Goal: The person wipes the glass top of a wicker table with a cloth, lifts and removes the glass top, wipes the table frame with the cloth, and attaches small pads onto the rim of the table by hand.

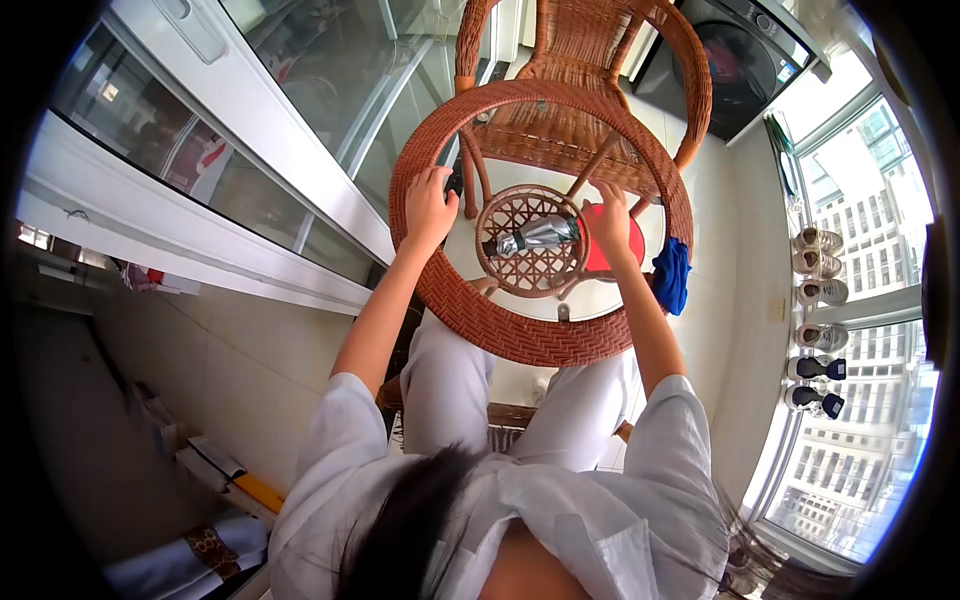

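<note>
My left hand [432,207] is at the left side of a round table with a woven brown rim [450,305] and a glass top. Its fingers and thumb are apart, beside a small black thing [454,184] that I cannot make out. My right hand [608,222] is over the right part of the glass, fingers spread, holding nothing visible. Between the hands, a silver wrapped bundle with a dark end, perhaps a folded umbrella [545,234], shows through the glass on the woven lower shelf [520,275]. A crumpled blue cloth [671,276] hangs over the rim at the right.
A wicker armchair [570,85] faces me across the table. A red round seat [632,243] shows beneath the glass. A black front-loading washing machine [735,65] stands back right. Several shoes [822,290] line the windowsill. Sliding glass doors [290,150] are at the left.
</note>
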{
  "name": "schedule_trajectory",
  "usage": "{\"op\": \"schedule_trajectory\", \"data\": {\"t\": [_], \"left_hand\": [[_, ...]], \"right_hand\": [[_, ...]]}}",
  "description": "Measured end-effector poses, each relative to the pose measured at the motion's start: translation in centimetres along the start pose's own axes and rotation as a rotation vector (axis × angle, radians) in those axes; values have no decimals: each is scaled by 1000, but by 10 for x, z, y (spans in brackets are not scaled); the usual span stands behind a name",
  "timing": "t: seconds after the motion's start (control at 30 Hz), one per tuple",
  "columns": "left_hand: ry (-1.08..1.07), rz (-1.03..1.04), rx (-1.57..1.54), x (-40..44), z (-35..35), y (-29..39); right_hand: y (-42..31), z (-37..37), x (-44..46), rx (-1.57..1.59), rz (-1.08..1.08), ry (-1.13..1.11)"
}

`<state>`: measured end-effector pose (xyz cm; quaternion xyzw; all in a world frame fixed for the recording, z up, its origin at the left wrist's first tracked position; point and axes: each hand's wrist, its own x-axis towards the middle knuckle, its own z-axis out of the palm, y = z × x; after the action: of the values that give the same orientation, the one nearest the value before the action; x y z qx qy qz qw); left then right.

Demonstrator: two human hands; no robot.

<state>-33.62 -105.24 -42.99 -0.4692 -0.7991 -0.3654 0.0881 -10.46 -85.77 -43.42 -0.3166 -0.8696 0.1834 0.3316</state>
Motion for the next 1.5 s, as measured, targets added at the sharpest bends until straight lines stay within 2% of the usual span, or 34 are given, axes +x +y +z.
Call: {"op": "schedule_trajectory", "data": {"t": [0.03, 0.07, 0.13, 0.2, 0.23, 0.3, 0.33, 0.37, 0.47, 0.57, 0.6, 0.7, 0.77, 0.83, 1.1, 1.23, 1.3, 1.37, 1.4, 1.43, 1.5], "left_hand": [[4, -3, 2, 15, 10, -4], [-5, 25, -35, 32, 21, -9], [-53, 9, -144, 66, 46, -14], [-120, -73, -256, 102, 70, -17], [-161, -116, -185, 112, 77, -15], [-130, -169, -73, 123, 87, -14], [-148, -162, -52, 125, 90, -18], [-152, -171, -46, 126, 92, -24], [-116, -91, -72, 129, 94, -32], [-167, -60, -150, 128, 95, -37], [-108, -72, -160, 126, 95, -36], [-127, -171, -267, 126, 94, -38], [-137, -187, -220, 127, 85, -32], [-211, -336, -282, 125, 80, -29], [-226, -411, -446, 103, 79, -34], [-108, -400, -452, 102, 80, -34], [-41, -416, -480, 101, 82, -40], [-175, -362, -521, 95, 66, -40], [-277, -269, -483, 93, 58, -41], [-282, -275, -488, 91, 54, -42], [-328, -209, -439, 87, 49, -40]], "right_hand": [[-7, 20, 20, 89, 105, -130], [-4, 51, 38, 159, 4, -104], [-28, 94, 76, 281, -25, -43], [-51, 130, 107, 378, 53, 19], [-59, 143, 119, 406, 75, -18], [-62, 172, 139, 178, -218, 76], [-67, 179, 146, 52, -200, 12], [-66, 182, 147, 60, -198, 4], [-69, 179, 151, 3, -125, 18], [-68, 185, 148, -65, -123, -8], [-69, 184, 147, -121, -140, -33], [-80, 173, 142, -135, -174, -72], [-80, 174, 139, -114, -186, -81], [-80, 173, 134, -57, -233, -80], [-85, 169, 110, 50, -168, 0], [-85, 166, 110, 134, -162, 70], [-81, 166, 114, 297, -100, 13], [-73, 161, 112, 433, -111, 24], [-67, 155, 110, 408, -103, -22], [-70, 145, 107, 404, -99, -28], [-75, 124, 97, 361, 6, -211]]}}
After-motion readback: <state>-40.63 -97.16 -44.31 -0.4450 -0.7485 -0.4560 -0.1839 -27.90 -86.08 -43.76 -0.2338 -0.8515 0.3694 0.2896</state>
